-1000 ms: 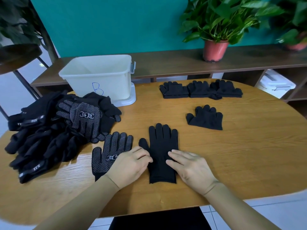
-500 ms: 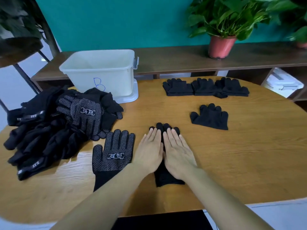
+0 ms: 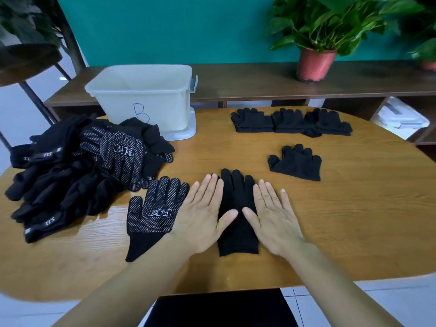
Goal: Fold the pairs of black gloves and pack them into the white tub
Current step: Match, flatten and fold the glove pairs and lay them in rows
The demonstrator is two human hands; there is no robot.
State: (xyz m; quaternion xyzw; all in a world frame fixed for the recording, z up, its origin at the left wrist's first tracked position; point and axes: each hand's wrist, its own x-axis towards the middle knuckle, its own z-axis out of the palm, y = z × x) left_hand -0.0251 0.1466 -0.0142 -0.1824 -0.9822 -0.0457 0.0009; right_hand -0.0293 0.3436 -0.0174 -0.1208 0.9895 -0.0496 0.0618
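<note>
Two palms down with fingers straight, left hand (image 3: 200, 218) and right hand (image 3: 273, 215) pressing either edge of a plain black glove (image 3: 236, 197) lying flat near the bench (image 3: 354, 220) front, dotted glove (image 3: 155, 213) just left, glove heap (image 3: 70, 180) far left, white tub (image 3: 146, 100) behind the heap, folded pairs (image 3: 290, 121) at back right.

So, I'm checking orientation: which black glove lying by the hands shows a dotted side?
The black knit glove left of the left hand: white grip dots and a white logo. The plain black glove between that and the right hand has none.
</note>
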